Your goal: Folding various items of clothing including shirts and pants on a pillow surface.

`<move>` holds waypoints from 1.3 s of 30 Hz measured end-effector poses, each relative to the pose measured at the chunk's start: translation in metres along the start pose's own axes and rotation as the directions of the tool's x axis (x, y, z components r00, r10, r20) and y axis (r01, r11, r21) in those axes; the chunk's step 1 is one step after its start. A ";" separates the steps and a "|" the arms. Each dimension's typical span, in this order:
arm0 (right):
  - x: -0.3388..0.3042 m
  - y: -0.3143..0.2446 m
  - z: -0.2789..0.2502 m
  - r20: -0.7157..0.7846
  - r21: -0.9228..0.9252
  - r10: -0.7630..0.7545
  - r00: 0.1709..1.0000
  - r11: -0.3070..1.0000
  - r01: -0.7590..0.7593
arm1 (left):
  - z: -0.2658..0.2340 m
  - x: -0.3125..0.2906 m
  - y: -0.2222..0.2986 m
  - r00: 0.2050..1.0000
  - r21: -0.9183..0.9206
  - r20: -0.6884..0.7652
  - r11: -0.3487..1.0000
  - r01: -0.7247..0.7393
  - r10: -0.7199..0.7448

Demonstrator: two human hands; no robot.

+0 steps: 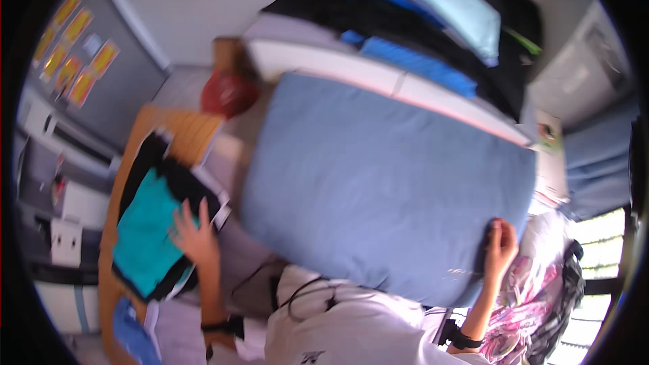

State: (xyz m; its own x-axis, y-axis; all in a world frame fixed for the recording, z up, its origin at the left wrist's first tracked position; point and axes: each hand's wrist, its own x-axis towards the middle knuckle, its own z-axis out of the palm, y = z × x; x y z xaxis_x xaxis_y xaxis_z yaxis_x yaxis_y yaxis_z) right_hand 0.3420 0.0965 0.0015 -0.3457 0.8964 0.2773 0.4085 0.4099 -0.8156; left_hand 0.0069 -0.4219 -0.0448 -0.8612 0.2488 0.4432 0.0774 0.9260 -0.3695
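My left hand (195, 233) rests with fingers spread over a folded teal and black garment (145, 230), touching its right side. The garment lies on a wooden-topped table (193, 136) to my left. My right hand (500, 249) is at the right edge of a wide blue-grey cloth-covered surface (385, 182) in front of me. Its fingers are curled closed beside a narrow dark shape, and what they hold is too blurred to make out.
Black, blue and pale blue clothes (439, 7) are heaped on a white ledge beyond the blue-grey surface. A red rounded object (230, 93) stands at the far left. Pink and white patterned cloth (524, 297) is piled at right, near a window. Blue cloth (134, 334) lies at lower left.
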 end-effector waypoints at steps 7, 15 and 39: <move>0.004 0.032 0.002 0.004 -0.013 -0.050 0.999 0.999 0.050 | 0.020 0.023 -0.026 0.845 -0.233 -0.405 0.933 0.274 -0.349; 0.001 0.035 0.004 -0.039 -0.045 -0.052 0.998 0.998 0.050 | 0.031 0.042 -0.004 0.894 -0.065 -0.222 0.921 0.385 -0.390; 0.220 -0.231 0.080 0.289 -0.478 -0.728 0.622 0.454 0.752 | -0.043 0.090 0.055 0.964 -0.567 -0.257 0.798 -0.206 0.067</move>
State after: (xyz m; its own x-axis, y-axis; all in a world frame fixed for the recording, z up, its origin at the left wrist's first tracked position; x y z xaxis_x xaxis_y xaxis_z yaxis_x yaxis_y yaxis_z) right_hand 0.1038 0.1853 0.2102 -0.7565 0.2107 0.6191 0.3285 0.9410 0.0813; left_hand -0.0448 -0.3366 0.0098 -0.6962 0.3747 0.6123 0.5240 0.8483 0.0767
